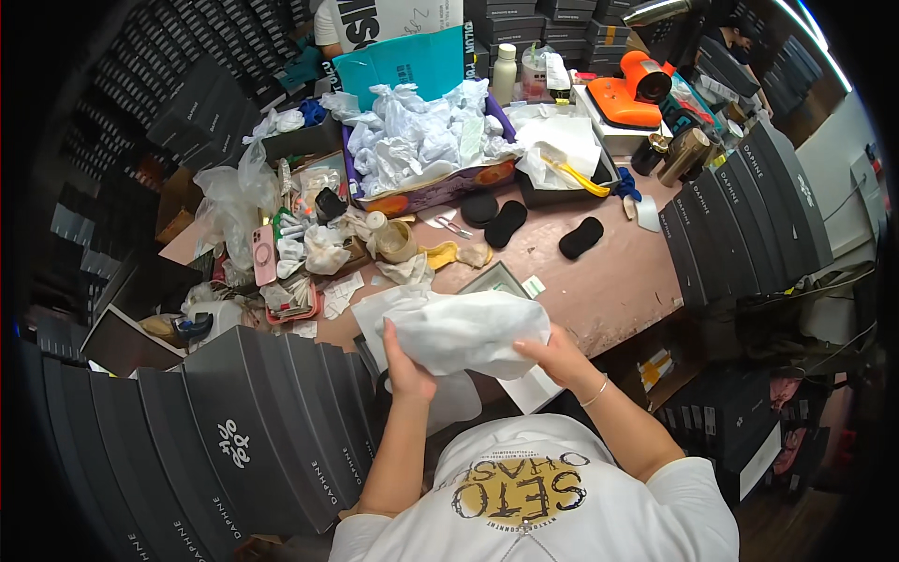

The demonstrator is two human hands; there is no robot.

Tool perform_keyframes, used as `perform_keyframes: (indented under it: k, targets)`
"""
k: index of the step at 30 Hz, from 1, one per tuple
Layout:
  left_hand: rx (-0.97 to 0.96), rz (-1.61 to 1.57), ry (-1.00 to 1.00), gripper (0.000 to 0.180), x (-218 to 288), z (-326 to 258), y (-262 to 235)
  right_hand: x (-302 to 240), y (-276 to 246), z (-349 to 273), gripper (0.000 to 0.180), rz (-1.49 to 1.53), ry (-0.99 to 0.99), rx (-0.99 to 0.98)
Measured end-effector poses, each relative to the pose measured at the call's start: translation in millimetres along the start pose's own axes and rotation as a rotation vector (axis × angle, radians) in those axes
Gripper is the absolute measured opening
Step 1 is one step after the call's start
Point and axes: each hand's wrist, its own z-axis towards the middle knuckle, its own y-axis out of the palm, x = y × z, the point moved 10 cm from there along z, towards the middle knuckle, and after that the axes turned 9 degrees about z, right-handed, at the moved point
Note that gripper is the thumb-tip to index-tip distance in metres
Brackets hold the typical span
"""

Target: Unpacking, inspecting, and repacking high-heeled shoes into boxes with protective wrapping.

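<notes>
Above the table's near edge I hold a white wrapped bundle (468,330), covered in thin, semi-translucent wrapping. Something darker shows faintly through, but I cannot make out what is inside. My left hand (406,363) grips its left end, thumb up along the side and fingers mostly hidden underneath. At the right end, my right hand (562,358) closes on the bundle with the thumb on top. Beneath and behind the bundle lies an open grey box (498,278), partly covered. A loose sheet of thin white paper (367,318) sticks out at the bundle's left.
Stacked dark shoe boxes stand left (253,421) and right (749,211). A purple-edged carton (440,199) full of crumpled white paper sits behind. Black oval pads (581,238), a yellow-handled tool (576,178), an orange device (629,94) and a pink phone (265,255) lie around. Another person (735,42) is far right.
</notes>
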Motion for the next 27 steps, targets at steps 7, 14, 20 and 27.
perform_keyframes:
  k: [7, 14, 20, 27]
  targets:
    - [0.029, 0.104, 0.023, 0.089, -10, -10, -13, 39, -11, -8, 0.038, 0.346, 0.011, 0.165]
    - [0.218, -0.094, -0.05, 0.058, -19, -2, -53, 3, 8, -17, 0.027, -0.758, -0.201, -0.191]
    - [0.114, -0.162, -0.02, 0.055, -10, -15, -42, -13, -147, 86, 0.028, -0.734, -0.137, 0.214]
    - [0.058, 0.051, -0.292, 0.055, -60, -26, -27, 35, -165, 134, 0.032, -1.465, -0.274, 0.149]
